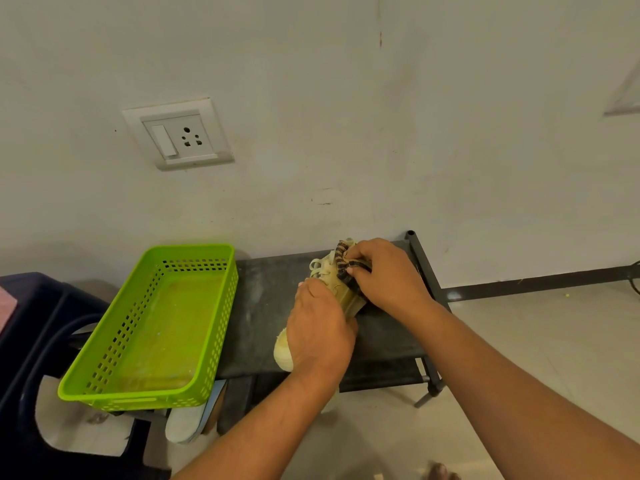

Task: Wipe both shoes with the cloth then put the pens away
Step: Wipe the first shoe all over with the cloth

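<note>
Wiping looks underway: left hand [320,327] grips a shoe [284,353], right hand [384,277] pinches the cloth [343,263] at its twelve-o'clock end; pens not yet done.

Left hand [320,329] grips cream shoe [283,351] on rack [263,306]; right hand [384,271] presses cloth [343,263] on it.

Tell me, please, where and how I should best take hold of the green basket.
Probably by its near short wall, coming from the front: the basket has a handle slot cut there, and that end faces you unobstructed.
</note>
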